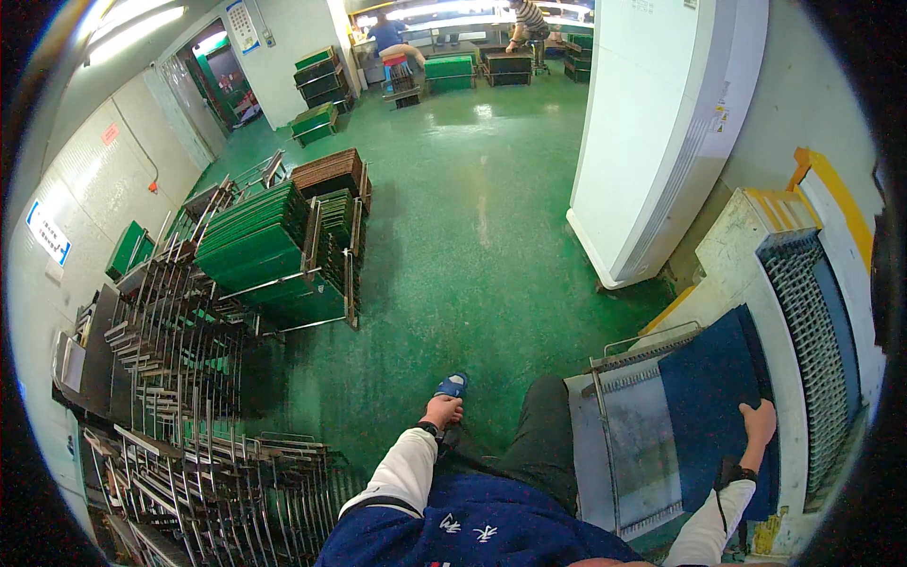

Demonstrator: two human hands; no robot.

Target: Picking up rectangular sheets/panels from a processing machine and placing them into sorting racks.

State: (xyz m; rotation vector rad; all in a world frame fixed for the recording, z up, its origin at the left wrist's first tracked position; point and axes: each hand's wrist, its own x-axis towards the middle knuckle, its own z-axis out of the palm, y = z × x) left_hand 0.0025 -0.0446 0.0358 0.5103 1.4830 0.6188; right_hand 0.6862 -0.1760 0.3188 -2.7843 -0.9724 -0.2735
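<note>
At my right side, my right hand is closed on the right edge of a dark blue panel. This flat panel leans in a metal rack with toothed rails, and another blue panel edge shows behind it. My left hand hangs in front of my body, its fingers curled in, with nothing visible in it. Below that hand a blue shoe rests on the green floor. To the right of the panels stands a pale machine with a metal mesh conveyor.
Several empty metal racks crowd the left side. Beyond them a rack holds green panels beside brown ones. A tall white cabinet stands ahead right. Two people work at a far lit bench, near stacked green panels.
</note>
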